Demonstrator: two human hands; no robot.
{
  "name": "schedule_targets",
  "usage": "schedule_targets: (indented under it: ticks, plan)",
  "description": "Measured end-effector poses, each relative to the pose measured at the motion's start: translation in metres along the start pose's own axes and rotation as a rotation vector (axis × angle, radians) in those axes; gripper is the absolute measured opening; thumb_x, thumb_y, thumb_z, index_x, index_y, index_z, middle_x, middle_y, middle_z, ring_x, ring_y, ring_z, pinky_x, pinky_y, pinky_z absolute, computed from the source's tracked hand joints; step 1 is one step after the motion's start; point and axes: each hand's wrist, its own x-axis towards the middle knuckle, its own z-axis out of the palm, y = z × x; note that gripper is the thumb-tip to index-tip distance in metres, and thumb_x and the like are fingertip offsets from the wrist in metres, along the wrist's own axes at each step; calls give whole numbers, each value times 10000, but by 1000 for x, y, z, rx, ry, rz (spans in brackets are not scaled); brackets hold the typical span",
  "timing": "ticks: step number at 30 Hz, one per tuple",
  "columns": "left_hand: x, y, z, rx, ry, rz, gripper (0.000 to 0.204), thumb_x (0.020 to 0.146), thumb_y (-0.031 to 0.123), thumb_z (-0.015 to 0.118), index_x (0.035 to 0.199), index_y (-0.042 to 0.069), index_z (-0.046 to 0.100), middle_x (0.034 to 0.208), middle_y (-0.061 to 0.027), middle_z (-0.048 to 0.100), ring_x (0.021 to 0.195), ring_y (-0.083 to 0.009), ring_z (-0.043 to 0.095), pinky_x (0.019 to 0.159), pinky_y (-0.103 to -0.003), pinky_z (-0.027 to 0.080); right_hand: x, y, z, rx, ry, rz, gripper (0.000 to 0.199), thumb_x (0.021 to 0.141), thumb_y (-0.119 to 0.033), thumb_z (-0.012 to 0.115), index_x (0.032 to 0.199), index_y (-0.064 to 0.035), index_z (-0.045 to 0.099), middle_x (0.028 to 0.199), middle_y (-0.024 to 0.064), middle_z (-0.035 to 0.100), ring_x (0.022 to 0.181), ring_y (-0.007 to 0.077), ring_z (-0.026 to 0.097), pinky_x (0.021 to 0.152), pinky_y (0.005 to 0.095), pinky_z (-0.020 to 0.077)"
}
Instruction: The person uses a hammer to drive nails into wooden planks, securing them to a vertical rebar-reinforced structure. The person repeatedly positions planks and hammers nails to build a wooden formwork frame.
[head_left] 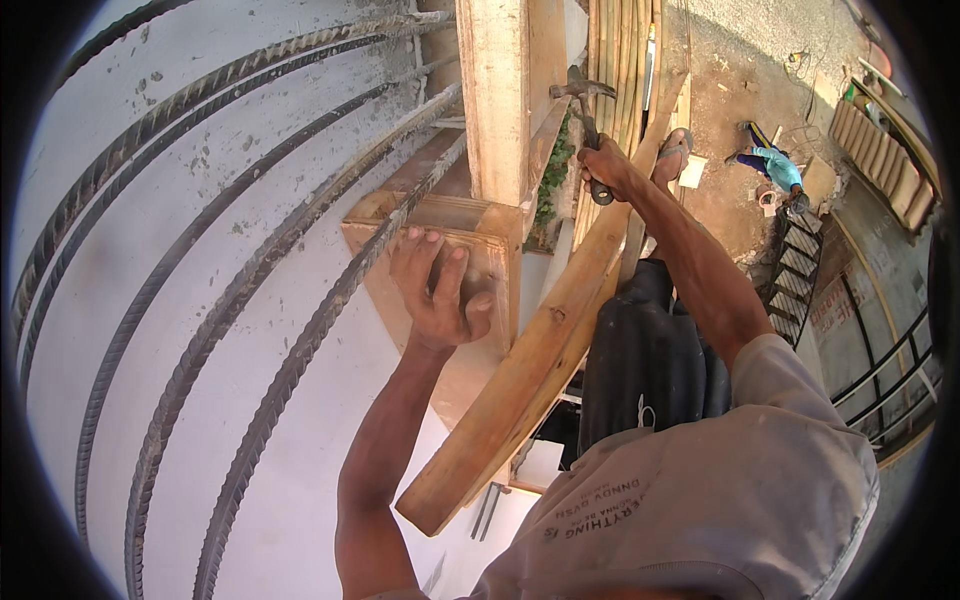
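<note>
Hammering at wooden formwork, seen from above. Right hand [607, 165] wrapped fully round the handle of the hammer [583, 105], fingers closed, head raised above the fist and just beside the upright post [497, 100]. Left hand [437, 290] spread flat, fingers only half curled, pressed against the face of the wooden block [480, 225] below the post; nothing enclosed in it. Slanted plank [530, 370] passing under the left wrist, between both arms. Ribbed steel bars [250, 290] to the left of the bracing hand. Best kept: grip low on the handle for swing, bracing fingers well away from the strike point, blow square to the wood, footing steady given the drop to the ground [740, 60] below.
</note>
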Motion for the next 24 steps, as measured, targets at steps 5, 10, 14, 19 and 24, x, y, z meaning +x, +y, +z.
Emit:
schedule_targets:
  ticks: [5, 10, 14, 19, 24]
  plan:
    - [-1, -2, -2, 8, 50, 15, 477, 917, 381, 574, 1235, 29, 522, 1300, -189, 470, 1267, -406, 418, 999, -526, 362, 6, 8, 2, 11, 81, 34, 248, 894, -81, 558, 1070, 39, 431, 711, 97, 524, 534, 178, 517, 448, 346, 484]
    - [13, 5, 0, 66, -91, -90, 583, 900, 436, 606, 1290, 15, 503, 1273, -181, 489, 1252, -388, 438, 1000, -541, 340, 6, 7, -8, 87, 26, 32, 191, 915, -89, 564, 1016, 32, 456, 696, 77, 513, 517, 169, 499, 438, 342, 473]
    - [21, 8, -3, 129, -181, -108, 613, 895, 471, 602, 1294, 13, 518, 1275, -181, 497, 1246, -388, 449, 1011, -552, 322, -12, 8, -20, 151, 71, 72, 143, 925, -101, 570, 925, 11, 481, 667, 67, 501, 505, 167, 492, 426, 345, 456]
    - [12, 6, -4, 140, -90, 9, 495, 931, 457, 545, 1208, 49, 590, 1255, -154, 526, 1225, -349, 488, 1038, -541, 334, -50, 27, -42, 78, 127, 118, 160, 935, -114, 573, 937, 17, 481, 650, 68, 492, 504, 175, 499, 422, 348, 442]
    - [4, 7, -10, 113, -134, 352, 380, 900, 442, 580, 1043, 101, 668, 1155, -86, 592, 1161, -271, 549, 1039, -484, 414, -73, 58, -58, 13, 196, 102, 179, 940, -133, 577, 867, 18, 512, 636, 79, 512, 502, 191, 512, 413, 344, 430]
